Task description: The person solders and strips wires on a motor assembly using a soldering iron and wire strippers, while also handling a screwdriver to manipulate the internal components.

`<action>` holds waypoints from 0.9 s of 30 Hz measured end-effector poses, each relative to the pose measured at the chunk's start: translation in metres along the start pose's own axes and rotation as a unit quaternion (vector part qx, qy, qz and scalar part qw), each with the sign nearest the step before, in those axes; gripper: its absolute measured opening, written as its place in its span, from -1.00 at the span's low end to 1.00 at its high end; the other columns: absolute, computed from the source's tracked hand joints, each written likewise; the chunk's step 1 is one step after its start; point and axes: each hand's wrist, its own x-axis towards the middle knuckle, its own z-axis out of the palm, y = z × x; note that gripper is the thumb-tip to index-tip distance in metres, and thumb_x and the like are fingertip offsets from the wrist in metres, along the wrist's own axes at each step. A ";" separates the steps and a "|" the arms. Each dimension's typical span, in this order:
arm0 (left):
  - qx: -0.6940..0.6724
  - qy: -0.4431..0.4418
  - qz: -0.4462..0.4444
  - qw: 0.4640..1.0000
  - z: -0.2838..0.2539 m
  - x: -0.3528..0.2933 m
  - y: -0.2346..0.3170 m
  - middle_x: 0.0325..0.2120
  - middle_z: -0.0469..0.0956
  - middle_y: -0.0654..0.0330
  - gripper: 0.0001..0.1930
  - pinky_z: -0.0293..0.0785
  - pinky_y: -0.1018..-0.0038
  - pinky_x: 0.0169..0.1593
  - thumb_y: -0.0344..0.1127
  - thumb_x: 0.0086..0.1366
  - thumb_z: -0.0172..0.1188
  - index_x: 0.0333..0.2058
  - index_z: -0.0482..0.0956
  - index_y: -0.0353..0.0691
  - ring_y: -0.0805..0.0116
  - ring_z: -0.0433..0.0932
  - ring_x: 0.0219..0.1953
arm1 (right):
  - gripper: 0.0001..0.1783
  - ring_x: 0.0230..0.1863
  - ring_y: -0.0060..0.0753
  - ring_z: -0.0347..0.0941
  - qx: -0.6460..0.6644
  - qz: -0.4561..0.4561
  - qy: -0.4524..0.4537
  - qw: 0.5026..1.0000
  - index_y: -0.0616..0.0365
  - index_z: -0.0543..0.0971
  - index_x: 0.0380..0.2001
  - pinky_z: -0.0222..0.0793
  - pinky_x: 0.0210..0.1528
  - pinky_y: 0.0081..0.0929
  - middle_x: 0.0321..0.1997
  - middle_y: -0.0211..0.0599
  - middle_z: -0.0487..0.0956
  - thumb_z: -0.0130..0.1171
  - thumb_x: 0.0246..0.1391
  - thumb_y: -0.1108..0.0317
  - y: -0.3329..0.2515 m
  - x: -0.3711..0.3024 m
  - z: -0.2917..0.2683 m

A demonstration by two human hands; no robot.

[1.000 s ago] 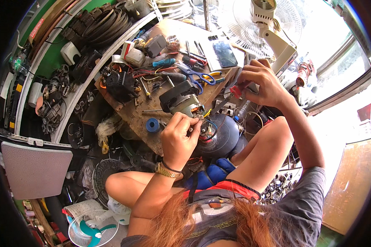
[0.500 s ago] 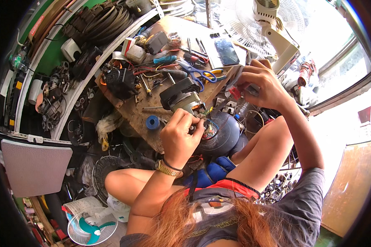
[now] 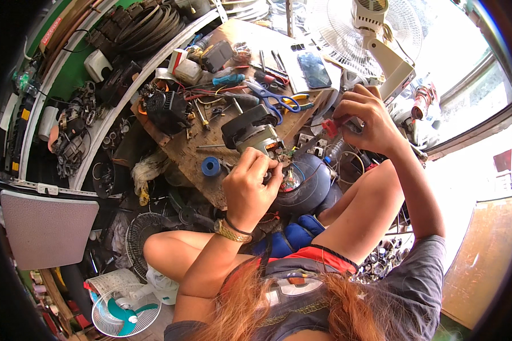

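My left hand (image 3: 249, 183) is closed in a pinch at the near end of a fan motor (image 3: 259, 138) with a black cover; what lies between its fingertips is too small to make out. Thin wires run beside those fingertips. Raised to the right, my right hand (image 3: 370, 120) grips a red tool (image 3: 329, 127), from which a narrow dark strip seems to slant down toward the motor. Below the motor stands a rounded grey fan base (image 3: 313, 179), opened at its top, with coloured wires inside. Blue-handled scissors (image 3: 273, 98) lie beyond the motor.
A wooden table (image 3: 179, 150) carries a blue spool (image 3: 211, 166), a screwdriver (image 3: 228, 79), a phone (image 3: 313, 70) and a black motor housing (image 3: 165, 110). A white stand fan (image 3: 375, 34) rises at the far right. Cluttered shelves line the left; a small teal-bladed fan (image 3: 125, 316) stands lower left.
My right hand has moved slightly right and away from the motor with the red tool. The greenish wire ends by my left fingertips show less. My left hand stays nearly in place.
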 end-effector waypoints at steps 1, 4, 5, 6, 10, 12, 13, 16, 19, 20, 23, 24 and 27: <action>0.000 0.009 0.006 1.000 0.000 0.000 0.002 -0.42 0.55 0.23 -0.86 0.48 0.33 -0.43 -0.47 0.05 0.42 -0.47 0.59 -0.19 0.18 0.60 -0.46 | -0.70 -0.16 -0.28 0.40 -0.001 0.005 -0.010 1.000 -0.01 0.61 -0.39 0.16 0.02 -0.29 -0.31 -0.47 0.56 0.31 -0.37 0.37 0.000 -0.001 -0.001; 0.022 0.033 0.059 0.997 -0.002 -0.003 0.000 -0.36 0.62 0.29 -0.86 0.46 0.35 -0.37 -0.45 0.06 0.43 -0.47 0.61 -0.15 0.25 0.60 -0.40 | -0.69 -0.13 -0.27 0.43 -0.001 0.014 -0.029 0.999 -0.05 0.62 -0.35 0.16 0.02 -0.26 -0.24 -0.50 0.61 0.37 -0.32 0.37 0.000 -0.001 0.000; 0.031 0.039 0.083 0.995 -0.003 -0.003 -0.002 -0.33 0.64 0.32 -0.87 0.46 0.36 -0.34 -0.43 0.06 0.43 -0.46 0.62 -0.12 0.28 0.60 -0.38 | -0.69 -0.14 -0.26 0.43 -0.002 0.016 -0.030 0.999 -0.05 0.62 -0.35 0.15 0.02 -0.26 -0.24 -0.50 0.61 0.37 -0.32 0.37 0.001 -0.003 0.001; 0.041 0.017 0.119 0.992 -0.006 -0.003 -0.003 -0.30 0.66 0.34 -0.87 0.45 0.36 -0.30 -0.41 0.06 0.43 -0.46 0.62 -0.10 0.29 0.60 -0.35 | -0.68 -0.14 -0.26 0.42 -0.003 0.018 -0.031 0.999 -0.05 0.62 -0.35 0.15 0.02 -0.26 -0.25 -0.50 0.61 0.37 -0.32 0.37 0.001 -0.004 0.002; 0.064 -0.038 0.208 0.975 -0.011 0.002 -0.008 -0.21 0.70 0.39 -0.87 0.38 0.38 -0.17 -0.36 0.08 0.44 -0.45 0.62 -0.05 0.32 0.60 -0.25 | -0.69 -0.17 -0.27 0.41 -0.011 0.026 -0.030 0.999 -0.04 0.62 -0.36 0.16 0.01 -0.28 -0.28 -0.50 0.60 0.37 -0.32 0.37 0.001 -0.005 0.002; 0.053 -0.041 0.211 0.975 -0.007 0.002 -0.013 -0.18 0.72 0.34 -0.87 0.40 0.35 -0.14 -0.38 0.09 0.43 -0.43 0.62 -0.08 0.28 0.61 -0.24 | -0.70 -0.19 -0.28 0.40 -0.014 0.023 -0.018 0.999 -0.03 0.62 -0.37 0.16 0.00 -0.29 -0.30 -0.50 0.59 0.36 -0.32 0.37 -0.001 -0.005 -0.001; 0.039 -0.043 0.205 0.977 -0.006 0.001 -0.015 -0.17 0.71 0.33 -0.87 0.40 0.33 -0.11 -0.38 0.10 0.42 -0.42 0.61 -0.09 0.29 0.61 -0.22 | -0.71 -0.18 -0.29 0.41 -0.011 0.035 -0.010 0.999 0.00 0.61 -0.38 0.15 0.03 -0.30 -0.32 -0.49 0.58 0.33 -0.33 0.39 0.000 -0.007 -0.002; 0.008 -0.041 0.190 0.981 -0.006 0.000 -0.018 -0.18 0.70 0.29 -0.87 0.42 0.29 -0.06 -0.39 0.11 0.41 -0.39 0.61 -0.12 0.29 0.63 -0.21 | -0.72 -0.16 -0.33 0.42 -0.005 0.074 0.017 0.997 0.05 0.60 -0.39 0.12 0.12 -0.30 -0.37 -0.48 0.57 0.25 -0.34 0.44 0.006 -0.015 -0.004; 0.004 -0.033 0.182 0.983 -0.005 0.003 -0.016 -0.25 0.72 0.24 -0.86 0.44 0.31 -0.11 -0.43 0.09 0.43 -0.41 0.61 -0.14 0.26 0.65 -0.26 | -0.73 -0.22 -0.34 0.41 -0.016 0.076 0.011 0.997 0.00 0.61 -0.40 0.17 0.01 -0.34 -0.36 -0.51 0.59 0.38 -0.30 0.32 0.011 -0.022 -0.004; 0.008 -0.035 0.176 0.984 -0.005 0.004 -0.014 -0.27 0.72 0.24 -0.85 0.44 0.31 -0.11 -0.43 0.09 0.43 -0.41 0.61 -0.14 0.26 0.65 -0.27 | -0.73 -0.23 -0.34 0.41 -0.014 0.071 0.009 0.997 0.00 0.61 -0.40 0.18 0.02 -0.34 -0.37 -0.51 0.59 0.38 -0.30 0.32 0.011 -0.023 -0.003; 0.019 -0.037 0.168 0.985 -0.005 0.008 -0.011 -0.31 0.71 0.24 -0.85 0.45 0.32 -0.12 -0.44 0.08 0.43 -0.41 0.60 -0.15 0.26 0.65 -0.28 | -0.72 -0.23 -0.35 0.41 -0.012 0.057 0.008 0.998 0.01 0.61 -0.40 0.18 0.03 -0.34 -0.38 -0.51 0.59 0.39 -0.29 0.31 0.011 -0.023 -0.001; 0.022 -0.038 0.167 0.985 -0.005 0.009 -0.010 -0.33 0.70 0.24 -0.85 0.45 0.32 -0.13 -0.45 0.08 0.43 -0.42 0.60 -0.15 0.26 0.65 -0.29 | -0.72 -0.23 -0.36 0.41 -0.014 0.052 0.009 0.999 0.01 0.61 -0.40 0.18 0.03 -0.34 -0.38 -0.51 0.59 0.40 -0.29 0.31 0.011 -0.021 -0.001; 0.024 -0.028 0.151 0.988 -0.003 0.010 -0.007 -0.34 0.69 0.24 -0.84 0.46 0.33 -0.14 -0.48 0.07 0.42 -0.44 0.58 -0.16 0.25 0.65 -0.29 | -0.72 -0.23 -0.36 0.41 -0.018 0.050 0.007 0.999 0.00 0.62 -0.39 0.17 0.05 -0.34 -0.38 -0.52 0.58 0.41 -0.29 0.29 0.012 -0.019 -0.001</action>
